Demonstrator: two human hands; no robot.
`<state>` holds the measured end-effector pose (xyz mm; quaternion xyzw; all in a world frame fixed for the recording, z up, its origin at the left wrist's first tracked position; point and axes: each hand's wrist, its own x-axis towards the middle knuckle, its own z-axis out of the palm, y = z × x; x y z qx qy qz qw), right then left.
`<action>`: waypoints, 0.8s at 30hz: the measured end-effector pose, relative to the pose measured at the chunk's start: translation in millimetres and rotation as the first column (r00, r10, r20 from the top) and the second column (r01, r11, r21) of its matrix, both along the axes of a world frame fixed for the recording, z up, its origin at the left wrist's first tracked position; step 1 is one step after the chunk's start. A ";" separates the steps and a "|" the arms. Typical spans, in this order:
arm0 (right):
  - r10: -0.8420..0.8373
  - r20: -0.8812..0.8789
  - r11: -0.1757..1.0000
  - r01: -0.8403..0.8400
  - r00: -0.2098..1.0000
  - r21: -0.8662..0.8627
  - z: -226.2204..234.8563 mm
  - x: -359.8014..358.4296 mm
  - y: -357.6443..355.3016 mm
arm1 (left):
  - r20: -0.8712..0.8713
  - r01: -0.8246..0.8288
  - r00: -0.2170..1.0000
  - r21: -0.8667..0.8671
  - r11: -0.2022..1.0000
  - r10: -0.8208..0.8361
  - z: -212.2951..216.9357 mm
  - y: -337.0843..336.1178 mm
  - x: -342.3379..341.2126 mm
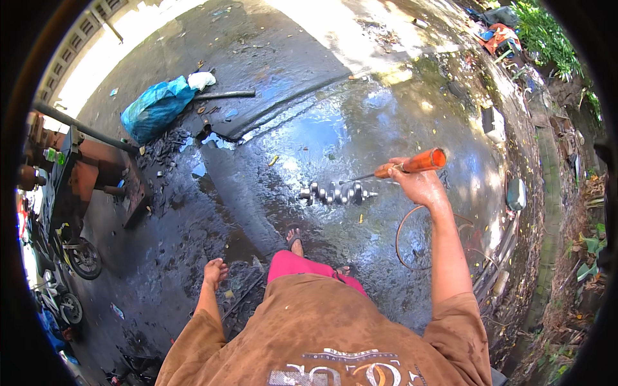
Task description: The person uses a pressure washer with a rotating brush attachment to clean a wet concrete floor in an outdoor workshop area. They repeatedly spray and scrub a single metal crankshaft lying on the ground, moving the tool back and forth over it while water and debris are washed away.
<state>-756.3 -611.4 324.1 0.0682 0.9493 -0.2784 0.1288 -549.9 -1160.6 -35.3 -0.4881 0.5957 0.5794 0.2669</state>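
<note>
My right hand [420, 185] grips an orange spray gun [421, 161], a cylinder with a thin dark nozzle that points left and down. Under the nozzle's tip, a shiny metal crankshaft [335, 194] lies lengthwise on the wet ground, in front of my feet. The nozzle seems to stop just above it; whether they touch, I cannot tell. My left hand [215, 271] hangs low at my left side, away from the crankshaft. Its fingers are loosely curled in, with nothing visible in them.
A thin brown hose [400, 241] loops over the ground below my right forearm. To the far left lie a blue sack [156, 109] and a pipe [225, 94]. A rusty metal frame [80, 174] and parked motorcycles [82, 257] line the left. A plastic jug [516, 194] sits right.
</note>
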 end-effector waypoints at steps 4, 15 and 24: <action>0.073 0.095 0.997 -0.076 0.993 0.027 13.6 -19.2 -18.7 | 0.052 -0.001 0.999 -0.019 1.000 0.002 -2.7 -16.2 7.9; 0.033 0.033 0.999 -0.033 0.999 -0.003 -12.1 -29.3 -47.6 | 0.133 -0.021 0.991 0.049 0.999 0.015 -8.8 -16.5 28.7; 0.009 0.044 0.999 -0.010 0.999 0.032 -10.0 -17.7 -25.8 | 0.079 0.057 0.995 0.053 0.997 -0.061 -17.8 -12.8 -17.3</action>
